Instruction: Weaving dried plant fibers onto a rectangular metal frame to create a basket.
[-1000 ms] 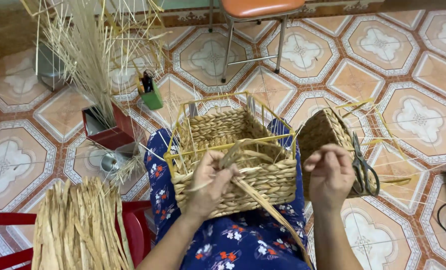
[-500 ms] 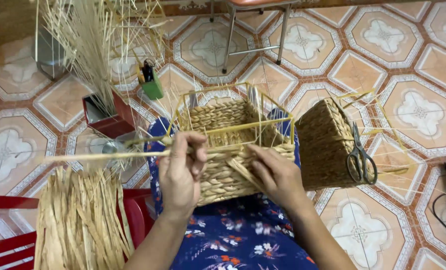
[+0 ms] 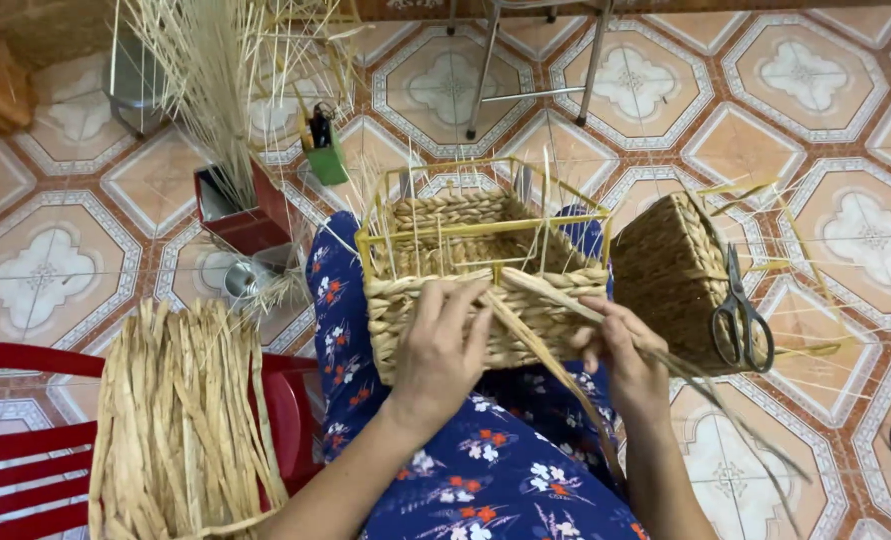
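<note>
Two hands are working at one half-woven basket (image 3: 486, 290) resting on the person's lap, over a blue floral garment (image 3: 486, 470); only the head view is on offer. Left hand (image 3: 444, 345) is pressing flat against the basket's near wall, fingers together, steadying the top row. Right hand (image 3: 626, 350) is pinching a long straw strand (image 3: 556, 350) that is running from the rim down past the knee. Weaving the upper row looks to be the step in hand; threading that strand behind the next thin upright would call for keeping it taut. A finished basket (image 3: 671, 280) is lying on the tiled floor (image 3: 846, 120), scissors (image 3: 741, 320) on it. Straw bundle (image 3: 181, 420) is lying on a red chair (image 3: 26, 440).
</note>
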